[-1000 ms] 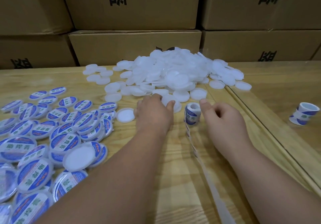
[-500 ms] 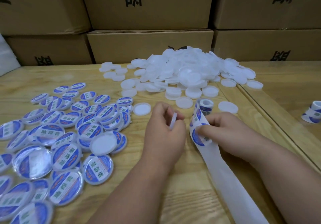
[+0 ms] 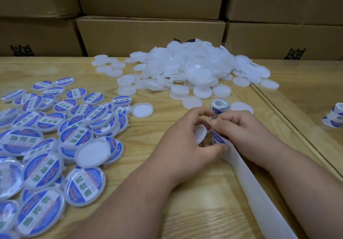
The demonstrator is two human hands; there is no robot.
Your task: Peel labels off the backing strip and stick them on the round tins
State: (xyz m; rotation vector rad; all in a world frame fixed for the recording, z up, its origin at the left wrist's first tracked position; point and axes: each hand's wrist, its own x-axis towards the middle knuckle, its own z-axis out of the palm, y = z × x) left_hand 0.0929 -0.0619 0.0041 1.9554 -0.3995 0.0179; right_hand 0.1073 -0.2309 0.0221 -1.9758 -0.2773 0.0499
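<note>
My left hand (image 3: 187, 146) grips a blank white round tin (image 3: 200, 134) on edge between fingers and palm, its thumb reaching to the strip. My right hand (image 3: 239, 129) pinches a blue-and-white label (image 3: 217, 138) at the top of the white backing strip (image 3: 259, 192), which trails toward the lower right. Just behind the hands stands the label roll (image 3: 219, 107). A heap of blank white tins (image 3: 185, 69) lies beyond. Labelled tins (image 3: 55, 136) spread over the left of the wooden table (image 3: 167, 192).
Stacked cardboard boxes (image 3: 148, 32) wall off the back of the table. A second label roll (image 3: 334, 116) sits at the right edge, past a raised wooden seam (image 3: 289, 120). Loose blank tins (image 3: 142, 109) lie between the piles.
My left hand picked a blank tin from the heap's edge and brought it near. My right hand took hold of the strip and now pinches a label beside the tin.
</note>
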